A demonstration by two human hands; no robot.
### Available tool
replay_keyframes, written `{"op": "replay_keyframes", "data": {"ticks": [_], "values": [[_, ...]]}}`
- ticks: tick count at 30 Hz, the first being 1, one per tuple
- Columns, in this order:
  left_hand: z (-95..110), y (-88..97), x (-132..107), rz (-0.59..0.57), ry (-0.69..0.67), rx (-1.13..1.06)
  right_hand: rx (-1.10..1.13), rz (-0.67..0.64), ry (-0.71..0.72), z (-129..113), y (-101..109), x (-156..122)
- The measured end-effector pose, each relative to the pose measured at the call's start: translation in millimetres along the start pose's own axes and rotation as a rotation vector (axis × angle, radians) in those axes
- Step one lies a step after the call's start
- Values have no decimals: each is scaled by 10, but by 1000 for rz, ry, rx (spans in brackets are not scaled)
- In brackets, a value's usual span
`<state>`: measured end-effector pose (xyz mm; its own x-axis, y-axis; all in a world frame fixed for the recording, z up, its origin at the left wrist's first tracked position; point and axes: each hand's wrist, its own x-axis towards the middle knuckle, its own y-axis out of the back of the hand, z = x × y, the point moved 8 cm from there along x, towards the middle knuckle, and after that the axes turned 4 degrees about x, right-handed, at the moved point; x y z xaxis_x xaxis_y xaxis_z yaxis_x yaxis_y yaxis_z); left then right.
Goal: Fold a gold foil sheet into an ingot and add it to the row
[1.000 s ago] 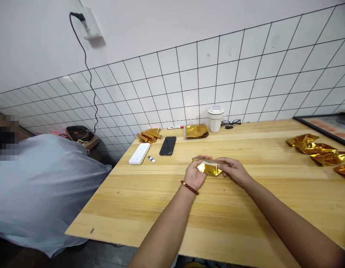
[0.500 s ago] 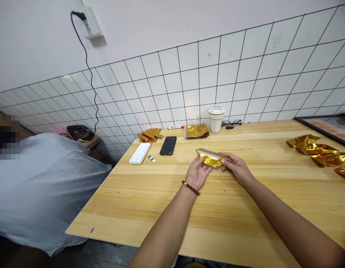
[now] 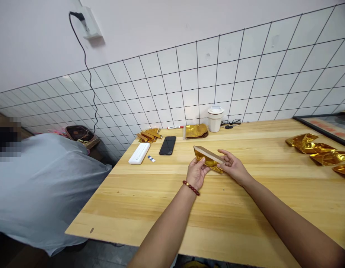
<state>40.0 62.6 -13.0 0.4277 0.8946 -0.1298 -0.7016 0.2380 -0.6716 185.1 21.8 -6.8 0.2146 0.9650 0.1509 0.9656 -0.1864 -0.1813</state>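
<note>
A piece of folded gold foil paper, boat-shaped with a dull brown strip along its top, is held above the wooden table. My left hand, with a dark red bead bracelet at the wrist, is closed on its left end, thumb on the near side. My right hand pinches the right end, the thumb in front and the fingertips behind. Some of the fingers are hidden by the foil. At the table's right lie several folded gold foil pieces, apart from both hands.
Along the back stand a white lidded cup, glasses, a stack of gold paper and a marker. A phone, white box, small glue stick and gold strips lie left. A person in grey is beside the table.
The folded foil paper has tilted, its right end now lower and its brown top strip showing more. My right hand's fingers have lifted and spread slightly along the right end.
</note>
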Motion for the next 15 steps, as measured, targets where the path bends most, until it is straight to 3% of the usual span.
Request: {"op": "replay_keyframes", "data": {"ticks": [5, 8, 15], "values": [[27, 37, -1, 51, -28, -19, -66, 179, 94, -41, 198, 43], [46, 101, -7, 126, -114, 76, -178, 275, 187, -121, 292, 33], [106, 242, 34, 235, -251, 341, -360, 301, 245, -159, 309, 13]]}}
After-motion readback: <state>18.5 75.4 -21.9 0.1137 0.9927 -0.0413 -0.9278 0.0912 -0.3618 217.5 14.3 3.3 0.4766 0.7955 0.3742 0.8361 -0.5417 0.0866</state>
